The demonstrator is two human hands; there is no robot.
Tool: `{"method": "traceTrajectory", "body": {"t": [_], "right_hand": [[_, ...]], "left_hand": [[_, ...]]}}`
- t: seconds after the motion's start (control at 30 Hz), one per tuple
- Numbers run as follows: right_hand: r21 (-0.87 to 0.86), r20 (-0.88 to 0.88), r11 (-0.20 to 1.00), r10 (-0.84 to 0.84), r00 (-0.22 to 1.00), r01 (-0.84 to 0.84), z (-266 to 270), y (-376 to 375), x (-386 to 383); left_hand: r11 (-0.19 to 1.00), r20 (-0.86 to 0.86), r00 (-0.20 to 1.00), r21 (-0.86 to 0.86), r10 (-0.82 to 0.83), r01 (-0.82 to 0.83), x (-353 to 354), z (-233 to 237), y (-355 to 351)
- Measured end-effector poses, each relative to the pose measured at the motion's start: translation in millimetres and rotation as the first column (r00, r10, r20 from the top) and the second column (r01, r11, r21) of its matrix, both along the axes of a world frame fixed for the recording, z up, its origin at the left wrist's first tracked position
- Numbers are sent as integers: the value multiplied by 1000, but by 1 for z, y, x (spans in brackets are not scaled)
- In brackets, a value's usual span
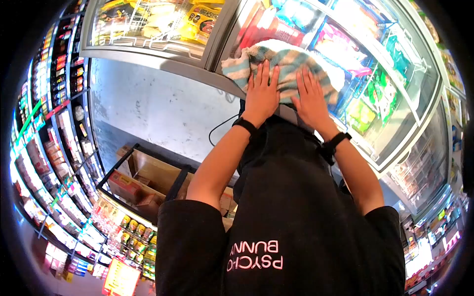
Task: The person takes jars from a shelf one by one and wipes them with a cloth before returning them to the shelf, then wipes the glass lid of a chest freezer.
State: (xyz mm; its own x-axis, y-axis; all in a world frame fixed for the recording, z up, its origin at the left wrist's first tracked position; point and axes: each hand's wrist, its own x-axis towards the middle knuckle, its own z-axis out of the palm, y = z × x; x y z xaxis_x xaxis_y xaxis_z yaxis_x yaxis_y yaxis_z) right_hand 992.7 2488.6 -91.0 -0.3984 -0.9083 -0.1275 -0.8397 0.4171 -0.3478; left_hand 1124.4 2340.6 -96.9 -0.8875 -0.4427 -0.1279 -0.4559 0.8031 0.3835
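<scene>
A striped cloth [291, 59] in pale blue, beige and white lies bunched on the glass top of a freezer [419, 106]. My left hand [263, 93] rests flat on the cloth's middle, fingers stretched out and pointing away from me. Beside it, my right hand [311, 98] lies flat on the cloth's near right part, its fingers also extended. Both palms face down, and neither hand is wrapped around anything. Dark bands circle both wrists. Through the glass around the cloth I see colourful packaged goods, including a green bag [382, 91].
A second freezer section [148, 52] with yellow packets [200, 22] adjoins on the left. Below it is a pale scuffed panel [153, 108] with a dark cable. A rack with cardboard boxes [123, 185] stands at lower left, and stocked shelves [61, 123] line the far left.
</scene>
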Motion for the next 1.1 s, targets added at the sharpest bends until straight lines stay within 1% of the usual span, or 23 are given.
{"method": "traceTrajectory", "body": {"t": [0.03, 0.07, 0.1, 0.2, 0.23, 0.3, 0.37, 0.4, 0.43, 0.47, 0.5, 0.53, 0.57, 0.63, 0.7, 0.77, 0.83, 0.87, 0.9, 0.93, 0.97, 1.07, 1.1], "right_hand": [[8, 45, 1000, 20, 999, -21, 5, 9, 3], [23, 90, 999, 38, 995, -41, 7, 15, 2], [36, 86, 998, 51, 995, -54, 8, 14, -3], [-23, 35, 998, 57, 998, -56, -2, -8, -21], [-2, 34, 999, 47, 998, -47, -7, -21, -29], [-110, -35, 994, -1, 999, -3, -14, -48, -42], [-98, -9, 994, -51, 999, 50, -17, -66, -41], [-101, 3, 991, -93, 996, 93, -18, -70, -41], [-101, -4, 990, -99, 995, 98, -17, -70, -38], [-91, -9, 993, -83, 997, 82, -14, -67, -33], [-80, -16, 995, -67, 998, 65, -13, -61, -29], [-78, 60, 995, -57, 997, 62, -11, -52, -24], [38, 49, 998, -46, 998, 44, 2, -43, -17], [87, 87, 996, -12, 996, 4, 13, -24, -8], [170, 143, 985, -23, 989, -1, 25, -12, -3], [171, 113, 985, -4, 994, -15, 25, -13, -14], [138, 178, 990, 7, 984, -32, 24, -26, -26], [184, 196, 983, -46, 980, 10, 20, -34, -33], [183, 192, 983, -51, 980, 15, 17, -46, -36], [148, 140, 987, -87, 986, 66, 14, -54, -40], [109, 89, 987, -125, 988, 115, 11, -63, -44], [154, 69, 971, -193, 979, 181, 7, -77, -35], [170, 60, 964, -215, 975, 203, 9, -77, -32]], "left_hand": [[1000, -6, 1000, -2, 16, -16, -1, 4, -6], [1000, 40, 999, -9, -12, 12, -4, 6, -12], [999, 86, 995, -7, -41, 42, -6, 7, -16], [999, 12, 999, -31, -36, 37, -24, -6, -40], [998, -19, 999, -56, -30, 29, -35, -10, -47], [999, -53, 998, -38, -22, 20, -54, -11, -59], [999, -71, 997, -32, -15, 12, -52, -15, -62], [997, -101, 994, -76, -29, 22, -52, -17, -60], [992, -138, 989, -123, -47, 30, -55, -18, -61], [989, -99, 993, -142, -65, 50, -51, -18, -57], [988, -117, 991, -143, -71, 54, -44, -16, -53], [991, -77, 992, -96, -102, 94, -33, -14, -50], [990, -34, 990, -42, -137, 135, -24, -12, -48], [982, -31, 982, -4, -189, 189, -6, -7, -51], [970, -38, 970, 43, -238, 240, -1, -9, -60], [954, -61, 954, 57, -292, 296, -10, -9, -74], [945, -73, 946, 68, -316, 321, -27, -12, -91], [942, -71, 943, 60, -326, 330, -37, -13, -98], [940, -68, 940, 45, -335, 338, -46, -12, -108], [941, 1, 943, 60, -333, 333, -59, -6, -113], [941, -6, 942, 58, -335, 335, -66, -3, -117], [973, -182, 956, -37, -231, 228, -77, -7, -113], [971, -191, 952, -32, -237, 236, -72, -11, -108]]}}
